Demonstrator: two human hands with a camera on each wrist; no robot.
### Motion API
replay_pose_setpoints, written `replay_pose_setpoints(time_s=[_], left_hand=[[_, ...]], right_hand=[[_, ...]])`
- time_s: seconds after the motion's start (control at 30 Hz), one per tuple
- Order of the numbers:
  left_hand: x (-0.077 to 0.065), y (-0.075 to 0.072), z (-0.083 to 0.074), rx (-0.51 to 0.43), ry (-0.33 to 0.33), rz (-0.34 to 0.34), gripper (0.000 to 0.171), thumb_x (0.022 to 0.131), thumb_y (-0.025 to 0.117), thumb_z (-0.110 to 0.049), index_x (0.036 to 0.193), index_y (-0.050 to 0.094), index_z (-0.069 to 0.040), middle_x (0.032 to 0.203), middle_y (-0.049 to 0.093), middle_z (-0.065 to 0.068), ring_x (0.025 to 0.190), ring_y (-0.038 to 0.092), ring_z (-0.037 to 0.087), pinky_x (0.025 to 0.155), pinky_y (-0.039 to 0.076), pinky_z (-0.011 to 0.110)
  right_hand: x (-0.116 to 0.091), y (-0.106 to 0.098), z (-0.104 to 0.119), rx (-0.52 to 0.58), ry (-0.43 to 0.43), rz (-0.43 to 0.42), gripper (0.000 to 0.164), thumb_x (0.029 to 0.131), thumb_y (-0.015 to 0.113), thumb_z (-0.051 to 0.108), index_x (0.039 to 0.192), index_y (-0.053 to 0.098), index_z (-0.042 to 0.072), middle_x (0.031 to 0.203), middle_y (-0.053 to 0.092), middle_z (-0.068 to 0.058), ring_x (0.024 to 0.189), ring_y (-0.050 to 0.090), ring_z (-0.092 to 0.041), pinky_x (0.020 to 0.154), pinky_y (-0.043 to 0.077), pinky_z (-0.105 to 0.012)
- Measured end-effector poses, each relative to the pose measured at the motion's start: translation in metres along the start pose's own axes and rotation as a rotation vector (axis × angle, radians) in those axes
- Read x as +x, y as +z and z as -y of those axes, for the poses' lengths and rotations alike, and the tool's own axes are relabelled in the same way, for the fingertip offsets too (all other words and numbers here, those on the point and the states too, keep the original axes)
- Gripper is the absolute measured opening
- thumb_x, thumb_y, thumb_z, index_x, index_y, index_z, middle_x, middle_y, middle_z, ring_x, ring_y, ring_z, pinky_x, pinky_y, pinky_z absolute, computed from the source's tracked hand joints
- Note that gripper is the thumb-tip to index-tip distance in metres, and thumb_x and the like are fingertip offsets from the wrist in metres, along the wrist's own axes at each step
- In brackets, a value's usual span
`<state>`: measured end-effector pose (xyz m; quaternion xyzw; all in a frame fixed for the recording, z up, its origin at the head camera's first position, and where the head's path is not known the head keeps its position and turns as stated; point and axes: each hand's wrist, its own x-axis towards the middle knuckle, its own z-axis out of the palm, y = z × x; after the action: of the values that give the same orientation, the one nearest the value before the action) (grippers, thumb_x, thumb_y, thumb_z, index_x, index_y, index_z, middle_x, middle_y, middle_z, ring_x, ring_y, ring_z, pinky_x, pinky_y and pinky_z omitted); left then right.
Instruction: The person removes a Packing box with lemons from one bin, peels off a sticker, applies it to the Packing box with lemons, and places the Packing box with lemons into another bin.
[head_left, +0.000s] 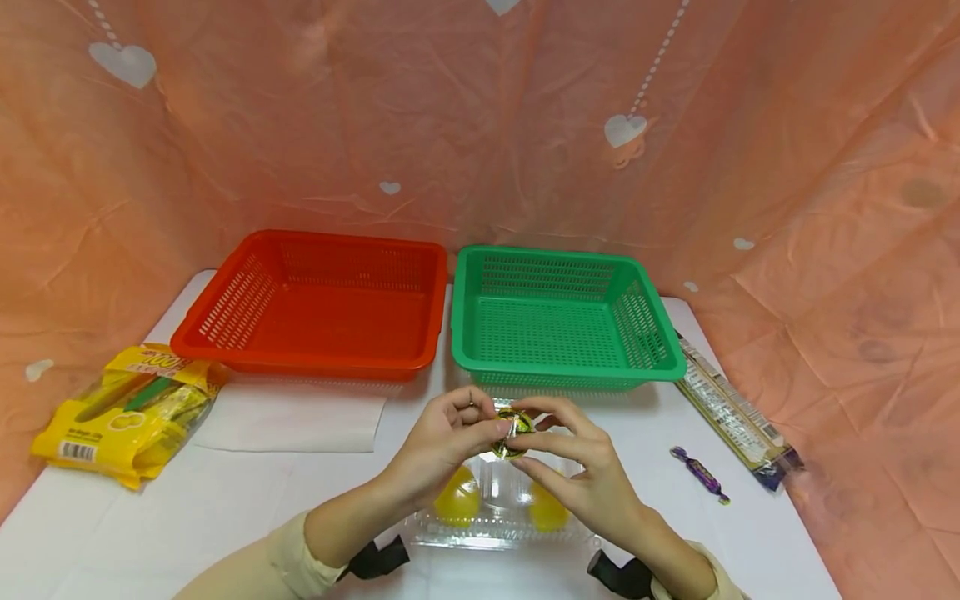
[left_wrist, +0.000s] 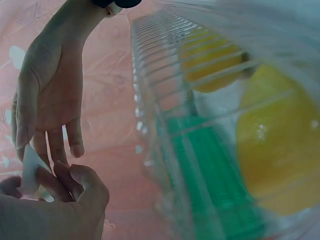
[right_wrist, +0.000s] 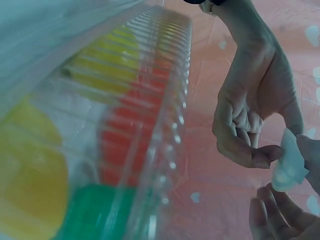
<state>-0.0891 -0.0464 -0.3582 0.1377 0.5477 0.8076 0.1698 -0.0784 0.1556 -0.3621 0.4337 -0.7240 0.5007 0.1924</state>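
Both hands meet at the middle of the table in the head view, over a clear plastic clamshell box (head_left: pixel 491 540). Between them is a small round piece with shiny gold foil (head_left: pixel 520 423); its underside (right_wrist: pixel 287 165) looks pale and white in the right wrist view. The left hand (head_left: pixel 438 437) pinches it from the left, thumb across its face. The right hand (head_left: pixel 588 450) holds its right edge between thumb and fingertips. Inside the box sit two yellow rounded pieces, one on the left (head_left: pixel 457 498) and one on the right (head_left: pixel 550 508), partly behind the hands.
Behind the hands stand a red basket (head_left: pixel 337 367) and a green basket (head_left: pixel 555 375). At the left lie a yellow snack bag (head_left: pixel 127 425) and a white sheet (head_left: pixel 292 421). A purple wrapped candy (head_left: pixel 701 473) and a long printed packet (head_left: pixel 738 417) lie at the right.
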Motion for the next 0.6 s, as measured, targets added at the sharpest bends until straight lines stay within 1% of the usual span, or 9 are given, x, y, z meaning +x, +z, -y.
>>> replay_pose_setpoints(time_s=[0.1,0.17,0.23,0.3,0.37,0.4,0.47,0.6], left_hand=[[-0.001,-0.002,0.0,0.021,-0.007,-0.008,0.006,0.091,0.061,0.0,0.094,0.056,-0.001,0.088,0.068,0.005,0.083,0.066,0.015,0.083,0.056,0.028],[-0.002,-0.003,0.0,0.036,-0.008,-0.015,0.005,0.091,0.06,0.001,0.095,0.056,0.0,0.09,0.068,0.006,0.085,0.066,0.016,0.084,0.056,0.029],[-0.002,-0.005,-0.001,0.055,-0.016,-0.017,0.006,0.091,0.06,0.0,0.095,0.056,0.001,0.091,0.069,0.007,0.085,0.067,0.016,0.085,0.056,0.03],[-0.002,-0.006,-0.001,0.071,-0.02,0.002,0.007,0.091,0.06,0.0,0.097,0.056,0.003,0.092,0.07,0.007,0.087,0.067,0.017,0.087,0.056,0.032],[-0.002,-0.009,0.0,0.107,-0.027,0.028,0.01,0.091,0.061,0.0,0.099,0.057,0.005,0.092,0.07,0.008,0.087,0.067,0.018,0.088,0.056,0.033],[-0.001,-0.01,0.001,0.147,-0.027,0.037,0.011,0.091,0.063,0.0,0.099,0.058,0.006,0.092,0.071,0.007,0.087,0.066,0.018,0.087,0.056,0.034],[0.001,-0.013,0.003,0.273,0.007,0.056,0.012,0.091,0.065,0.0,0.101,0.061,0.005,0.093,0.071,0.007,0.088,0.066,0.017,0.085,0.056,0.033],[0.004,-0.021,0.009,0.594,0.12,0.056,0.01,0.09,0.069,0.0,0.099,0.066,-0.002,0.095,0.07,0.005,0.088,0.065,0.015,0.078,0.056,0.031]], right_hand=[[-0.003,-0.002,0.002,0.042,0.103,0.007,0.023,0.085,0.073,-0.008,0.104,0.076,0.004,0.126,0.059,-0.018,0.108,0.06,-0.026,0.09,0.052,-0.028],[-0.005,-0.003,0.002,0.067,0.167,-0.003,0.028,0.081,0.072,-0.015,0.102,0.076,0.005,0.122,0.06,-0.016,0.103,0.062,-0.024,0.089,0.053,-0.027],[-0.007,-0.005,0.002,0.082,0.216,-0.019,0.028,0.081,0.07,-0.017,0.1,0.076,0.005,0.114,0.063,-0.012,0.098,0.063,-0.021,0.088,0.052,-0.026],[-0.008,-0.006,0.001,0.096,0.248,-0.037,0.026,0.082,0.07,-0.016,0.098,0.076,0.003,0.104,0.066,-0.01,0.092,0.064,-0.019,0.086,0.052,-0.025],[-0.008,-0.007,-0.001,0.114,0.278,-0.047,0.023,0.084,0.07,-0.015,0.097,0.075,0.002,0.095,0.068,-0.009,0.088,0.064,-0.018,0.083,0.052,-0.024],[-0.009,-0.008,-0.002,0.124,0.295,-0.046,0.022,0.084,0.07,-0.014,0.097,0.075,0.002,0.092,0.069,-0.009,0.086,0.064,-0.018,0.082,0.052,-0.024],[-0.01,-0.009,-0.005,0.139,0.342,-0.035,0.019,0.085,0.07,-0.012,0.098,0.075,0.001,0.09,0.071,-0.009,0.084,0.065,-0.016,0.08,0.051,-0.025],[-0.014,-0.011,-0.012,0.104,0.479,0.022,0.014,0.086,0.073,-0.004,0.098,0.076,0.004,0.091,0.074,-0.004,0.084,0.065,-0.014,0.08,0.052,-0.031]])
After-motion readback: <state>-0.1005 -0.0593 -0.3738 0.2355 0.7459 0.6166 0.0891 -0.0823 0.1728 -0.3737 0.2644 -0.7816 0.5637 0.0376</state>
